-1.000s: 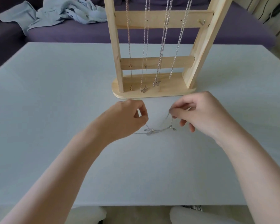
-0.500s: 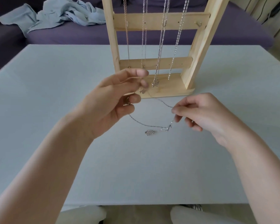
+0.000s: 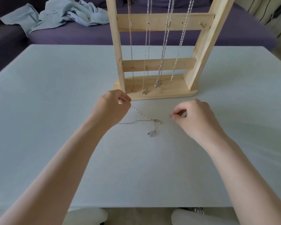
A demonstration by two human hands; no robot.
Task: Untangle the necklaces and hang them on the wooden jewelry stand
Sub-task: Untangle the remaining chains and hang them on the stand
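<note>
A thin silver necklace (image 3: 142,116) lies on the pale table (image 3: 55,111) in front of the wooden jewelry stand (image 3: 169,94). Its round pendant (image 3: 152,133) and clasp (image 3: 158,121) rest on the tabletop. My left hand (image 3: 113,106) pinches one end of the chain and lifts it slightly near the stand's left foot. My right hand (image 3: 193,118) hovers to the right of the clasp with fingers curled and thumb against forefinger; no chain shows in it. Several necklaces (image 3: 162,54) hang from the stand's pegs.
A crumpled light-blue cloth (image 3: 63,15) lies on the purple sofa (image 3: 71,36) behind the table. The table's near edge runs just above my knees (image 3: 88,215). Pale furniture with cables stands at the far right (image 3: 274,13).
My left hand has come down from in front of the stand to the table, still pinching the chain. My right hand has let go and moved right; clasp and pendant now lie on the table.
</note>
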